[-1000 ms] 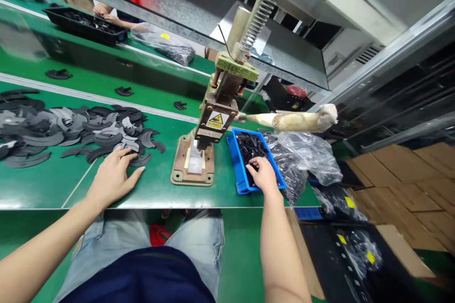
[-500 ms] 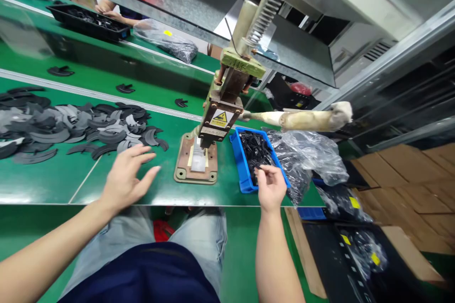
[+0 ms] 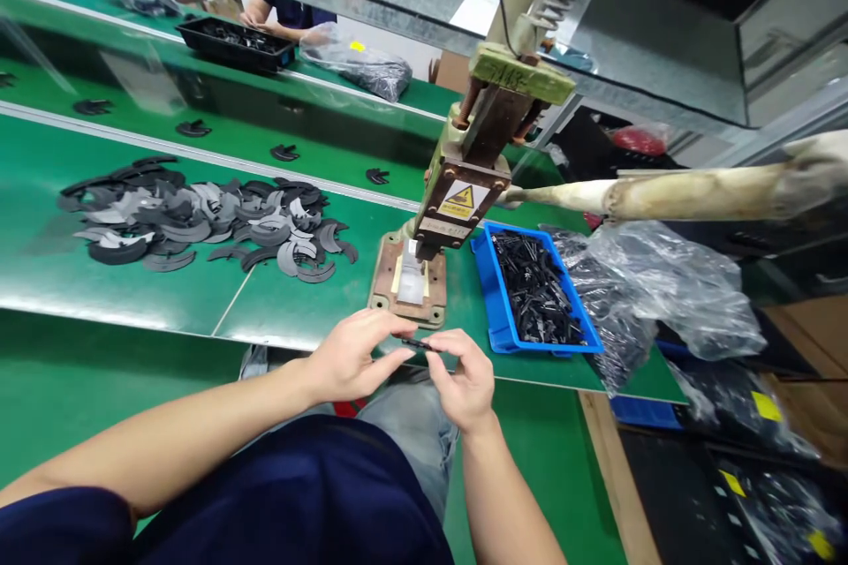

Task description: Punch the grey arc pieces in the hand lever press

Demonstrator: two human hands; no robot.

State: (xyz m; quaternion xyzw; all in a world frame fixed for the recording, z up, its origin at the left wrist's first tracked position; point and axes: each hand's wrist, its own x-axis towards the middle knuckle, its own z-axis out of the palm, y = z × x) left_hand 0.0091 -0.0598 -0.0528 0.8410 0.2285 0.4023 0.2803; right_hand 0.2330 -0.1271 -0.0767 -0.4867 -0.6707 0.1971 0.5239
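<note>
A small thin black plastic part (image 3: 416, 343) is pinched between the thumb and fingertips of my right hand (image 3: 464, 378), in front of the press near the bench's front edge. My left hand (image 3: 358, 355) is close by on the left, thumb and fingers apart, its fingertips at the part's left end; whether they touch it I cannot tell. Just behind both hands is the hand press (image 3: 457, 203), its base plate (image 3: 434, 311) carrying a pale clear block (image 3: 412, 285). To the right of my hands stands a blue bin (image 3: 502, 341) full of small black plastic parts (image 3: 536, 291).
Curved black and grey pieces (image 3: 199, 221) are heaped on the left of the green bench (image 3: 159, 309). The press's long handle (image 3: 695, 194) juts right, above plastic bags (image 3: 662, 282). Dark assembled pieces (image 3: 284, 153) lie along the strip behind. Across it, a person's hands (image 3: 265, 25) are beside a black tray (image 3: 231, 53).
My right hand has left the blue bin and come left to the front of the press with a black part. My left hand has moved right to meet it. The view has shifted.
</note>
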